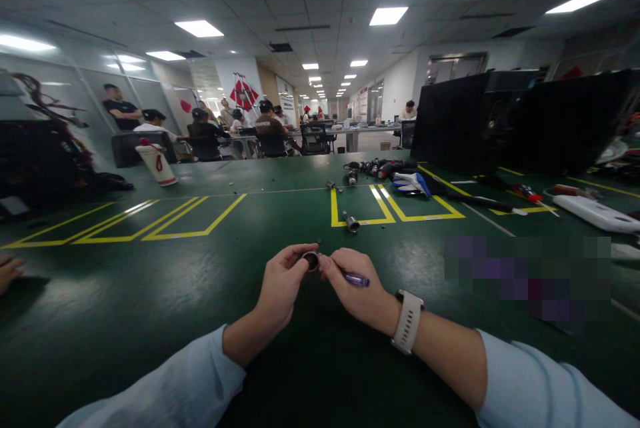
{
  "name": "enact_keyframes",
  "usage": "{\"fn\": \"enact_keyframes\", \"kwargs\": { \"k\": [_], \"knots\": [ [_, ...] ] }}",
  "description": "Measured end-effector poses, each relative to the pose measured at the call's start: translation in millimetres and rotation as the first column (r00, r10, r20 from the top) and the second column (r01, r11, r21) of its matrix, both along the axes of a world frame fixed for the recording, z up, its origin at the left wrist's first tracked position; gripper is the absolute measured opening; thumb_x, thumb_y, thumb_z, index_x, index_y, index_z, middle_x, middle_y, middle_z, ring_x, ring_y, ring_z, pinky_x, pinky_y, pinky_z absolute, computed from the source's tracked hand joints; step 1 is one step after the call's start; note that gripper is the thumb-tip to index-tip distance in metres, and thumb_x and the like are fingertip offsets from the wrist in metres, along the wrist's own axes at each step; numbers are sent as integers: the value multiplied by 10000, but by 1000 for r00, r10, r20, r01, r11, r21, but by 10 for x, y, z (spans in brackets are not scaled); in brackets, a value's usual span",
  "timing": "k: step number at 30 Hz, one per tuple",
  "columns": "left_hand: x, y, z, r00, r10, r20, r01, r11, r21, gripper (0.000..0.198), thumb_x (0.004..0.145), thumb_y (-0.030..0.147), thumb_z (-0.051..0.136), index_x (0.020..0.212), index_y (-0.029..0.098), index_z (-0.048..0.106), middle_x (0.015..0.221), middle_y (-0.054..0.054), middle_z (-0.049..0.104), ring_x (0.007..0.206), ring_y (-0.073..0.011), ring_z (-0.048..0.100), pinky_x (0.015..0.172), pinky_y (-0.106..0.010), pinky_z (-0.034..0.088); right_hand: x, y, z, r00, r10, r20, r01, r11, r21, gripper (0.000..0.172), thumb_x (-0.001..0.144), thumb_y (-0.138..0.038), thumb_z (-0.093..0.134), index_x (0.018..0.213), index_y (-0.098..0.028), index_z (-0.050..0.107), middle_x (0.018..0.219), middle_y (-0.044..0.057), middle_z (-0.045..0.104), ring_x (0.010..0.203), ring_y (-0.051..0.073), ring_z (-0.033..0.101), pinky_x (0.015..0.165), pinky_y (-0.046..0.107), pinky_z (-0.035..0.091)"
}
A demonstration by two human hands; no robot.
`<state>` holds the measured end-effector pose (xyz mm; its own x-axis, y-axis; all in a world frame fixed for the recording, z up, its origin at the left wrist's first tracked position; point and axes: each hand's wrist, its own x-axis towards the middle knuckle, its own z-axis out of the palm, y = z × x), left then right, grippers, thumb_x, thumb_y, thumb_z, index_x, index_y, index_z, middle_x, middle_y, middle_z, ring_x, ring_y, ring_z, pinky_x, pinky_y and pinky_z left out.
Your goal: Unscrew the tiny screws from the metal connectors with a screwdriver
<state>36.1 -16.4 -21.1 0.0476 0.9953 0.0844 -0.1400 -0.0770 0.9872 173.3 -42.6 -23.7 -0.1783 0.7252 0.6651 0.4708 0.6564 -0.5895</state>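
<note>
Above the green table, my left hand is closed around a small round metal part with a dark hollow opening. My right hand is closed too, its thumb and fingertips at the right rim of that part. A small screwdriver with a purple handle lies in my right hand; its tip is hidden. Whether the right fingertips also grip the metal part, I cannot tell. Farther off, a metal cylindrical part rests on the table by the yellow tape.
Beyond are black cylindrical parts, a blue-white glove, a red screwdriver and a white box-like object. A paper cup stands back left. Another person's hand rests at the left edge. Black cases stand back right.
</note>
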Motion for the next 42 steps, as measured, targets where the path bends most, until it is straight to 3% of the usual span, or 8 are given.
{"fn": "enact_keyframes", "kwargs": {
  "k": [26, 32, 35, 38, 42],
  "knots": [
    [0, 11, -6, 1000, 11, 8, -11, 1000, -13, 279, 579, 114, 607, 847, 125, 684, 801, -49, 697, 723, -154, 630, 693, -278, 504, -19, -25, 20, 1000, 5, 30, -5, 1000, 9, 333, 893, -260, 400, 604, -172, 538, 574, 1, 536, 559, 111, 505, 587, 251, 386],
    [-11, 24, -28, 1000, -7, -13, 6, 1000, -20, 232, 615, 126, 596, 832, 123, 678, 911, -72, 692, 792, -173, 632, 695, -280, 514, -19, -35, 31, 1000, 25, 6, -25, 999, -26, 344, 889, -275, 409, 600, -169, 561, 593, 7, 563, 571, 110, 515, 592, 252, 396],
    [-15, 48, -43, 1000, -12, -5, 12, 999, -41, 212, 649, 123, 591, 845, 127, 672, 869, -68, 693, 772, -168, 641, 717, -295, 525, 36, -23, 75, 991, 22, -130, -30, 998, -59, 368, 891, -311, 404, 594, -174, 572, 585, 5, 563, 566, 113, 522, 579, 254, 406],
    [-16, 79, -54, 1000, 16, 11, -15, 997, -78, 201, 673, 92, 602, 861, 129, 664, 861, -69, 687, 807, -167, 646, 766, -300, 530, 141, 123, 55, 917, -39, -397, -31, 985, -169, 373, 878, -371, 422, 600, -176, 576, 572, 1, 564, 572, 125, 536, 566, 260, 419],
    [-28, 122, -67, 997, 72, 30, -68, 990, -123, 234, 687, 56, 609, 903, 131, 656, 906, -79, 677, 830, -165, 651, 816, -304, 525, 293, 516, -141, 802, -153, -577, -118, 906, -406, 275, 751, -410, 592, 609, -175, 586, 582, -4, 590, 602, 145, 565, 609, 290, 454]
  ]
}}
